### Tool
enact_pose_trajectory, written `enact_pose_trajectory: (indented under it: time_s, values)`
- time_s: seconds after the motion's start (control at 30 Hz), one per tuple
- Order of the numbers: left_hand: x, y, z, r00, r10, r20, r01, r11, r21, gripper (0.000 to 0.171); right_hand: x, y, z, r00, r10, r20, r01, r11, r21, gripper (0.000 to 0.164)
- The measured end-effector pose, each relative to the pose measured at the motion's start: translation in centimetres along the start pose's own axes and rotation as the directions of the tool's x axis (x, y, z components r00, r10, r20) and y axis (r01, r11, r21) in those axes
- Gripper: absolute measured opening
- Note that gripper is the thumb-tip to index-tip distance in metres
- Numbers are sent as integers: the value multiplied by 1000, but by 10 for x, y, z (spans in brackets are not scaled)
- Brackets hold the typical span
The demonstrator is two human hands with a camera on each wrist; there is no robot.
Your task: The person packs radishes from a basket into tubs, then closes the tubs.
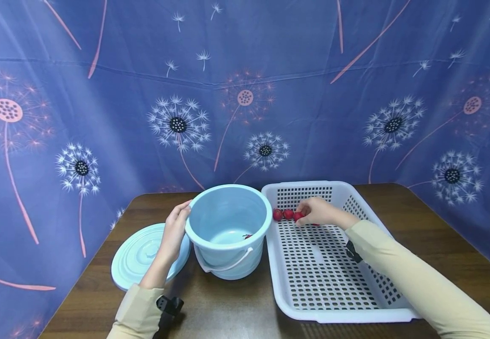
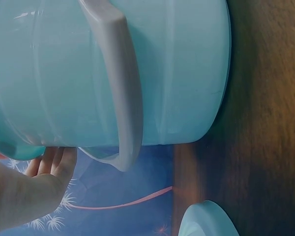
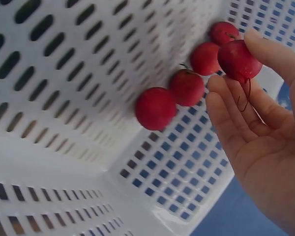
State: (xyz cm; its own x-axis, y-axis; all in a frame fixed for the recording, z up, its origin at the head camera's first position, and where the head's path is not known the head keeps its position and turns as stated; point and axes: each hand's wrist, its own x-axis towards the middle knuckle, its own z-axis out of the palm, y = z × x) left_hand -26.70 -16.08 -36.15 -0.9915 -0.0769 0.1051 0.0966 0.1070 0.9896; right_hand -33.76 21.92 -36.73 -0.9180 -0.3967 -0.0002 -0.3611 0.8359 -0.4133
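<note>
In the right wrist view my right hand (image 3: 265,103) pinches a round red radish (image 3: 239,60) between thumb and fingers. Thin reddish strands hang from it. Several more radishes (image 3: 156,108) lie in a row on the floor of a white plastic basket (image 3: 152,206), close along its wall. To the left of that basket stands a light blue bucket (image 1: 228,260), upright, its handle (image 2: 130,98) hanging down the near side. My left hand (image 1: 174,230) holds the bucket's left rim. Inside, at the bottom, a small red piece (image 1: 248,236) shows, partly hidden by the near rim.
A light blue round lid (image 1: 132,256) lies on the wooden table (image 1: 224,310) left of the bucket, partly behind my left forearm. The basket stands beside the bucket, their rims close together. Behind the table hangs a blue cloth (image 1: 308,122) with a dandelion print.
</note>
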Motion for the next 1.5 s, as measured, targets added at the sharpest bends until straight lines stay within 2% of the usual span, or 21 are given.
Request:
enact_pose_trajectory:
  time_s: [0.4,0.87,1.27,1.5]
  values:
    - [0,1,-1,1000,-5,-4,5,1000,3,44,3,-16,-11,998,-47,-32,47,999,4,28]
    - [0,-1,0,1000,-7,-11,7,1000,-3,44,7,-37,-30,986,-116,-123,123,991,49,29]
    - [1,0,1,1000,-1,-7,1,1000,-2,44,8,-60,-45,951,-214,-225,231,972,53,33]
    - [0,-1,1,1000,-2,-13,2,1000,-2,45,14,-76,-50,935,-265,-238,282,958,42,37]
